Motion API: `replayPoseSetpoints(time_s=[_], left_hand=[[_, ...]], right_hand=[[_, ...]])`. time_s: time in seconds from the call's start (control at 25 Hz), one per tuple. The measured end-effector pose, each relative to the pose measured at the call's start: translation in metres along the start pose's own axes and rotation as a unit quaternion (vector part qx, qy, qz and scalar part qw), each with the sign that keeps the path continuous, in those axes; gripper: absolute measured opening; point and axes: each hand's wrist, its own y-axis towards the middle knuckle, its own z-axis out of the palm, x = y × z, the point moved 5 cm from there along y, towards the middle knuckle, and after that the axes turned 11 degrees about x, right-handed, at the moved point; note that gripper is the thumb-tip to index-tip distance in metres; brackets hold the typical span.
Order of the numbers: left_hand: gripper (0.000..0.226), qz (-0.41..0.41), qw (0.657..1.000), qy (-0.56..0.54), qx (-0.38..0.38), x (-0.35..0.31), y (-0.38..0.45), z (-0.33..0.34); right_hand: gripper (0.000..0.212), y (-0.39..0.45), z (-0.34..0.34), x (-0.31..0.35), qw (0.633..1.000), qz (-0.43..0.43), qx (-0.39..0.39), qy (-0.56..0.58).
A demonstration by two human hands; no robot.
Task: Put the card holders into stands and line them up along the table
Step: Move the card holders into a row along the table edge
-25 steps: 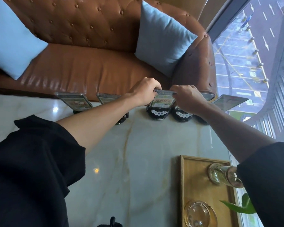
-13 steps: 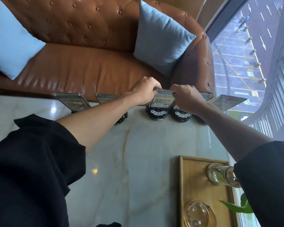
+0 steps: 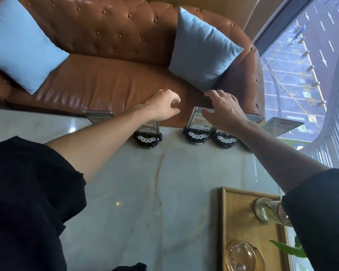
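Note:
Several clear card holders in round black stands line the far edge of the marble table [image 3: 164, 192]. The middle card holder [image 3: 199, 122], with a green-and-white card, sits upright in its black stand [image 3: 196, 136]. My right hand [image 3: 222, 109] hovers just over its top right corner, fingers spread, holding nothing. My left hand [image 3: 162, 106] is raised above another holder and stand [image 3: 147, 138], fingers loosely curled and empty. A further stand [image 3: 225, 139] lies under my right wrist. Two more card holders show at the left [image 3: 98, 115] and far right [image 3: 281, 126].
A brown leather sofa [image 3: 106, 83] with light blue cushions [image 3: 204, 49] runs behind the table. A wooden tray [image 3: 235, 216] at the near right holds a glass vase [image 3: 266, 210] and a glass ashtray [image 3: 243, 257]. A window lies to the right.
Both hands have let go of the middle card holder and lifted off it. My left hand drew back leftward; the holder now stands alone in its stand.

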Motion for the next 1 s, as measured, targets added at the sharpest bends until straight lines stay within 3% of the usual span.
replayPoseSetpoints(time_s=[0.12,0.28,0.4,0.56,1.0], left_hand=[[0.035,-0.035,0.999,0.008,0.004,0.033,-0.025,-0.015],[0.029,-0.066,0.998,0.016,0.014,0.07,-0.056,-0.022],[0.022,-0.067,0.996,0.043,0.038,0.089,-0.066,-0.015],[0.021,-0.057,0.994,0.089,-0.018,0.101,-0.059,-0.015],[0.023,0.0,0.999,0.044,-0.019,0.067,-0.016,-0.008]], right_hand=[[0.045,0.008,-0.001,0.047,0.999,-0.02,-0.007,0.03],[0.039,0.019,0.03,0.112,0.989,-0.078,0.096,0.078],[0.034,0.022,0.055,0.138,0.985,-0.09,0.14,0.049],[0.025,0.035,0.056,0.142,0.99,-0.069,0.117,0.047],[0.026,0.039,0.029,0.094,0.994,-0.054,0.093,-0.016]])
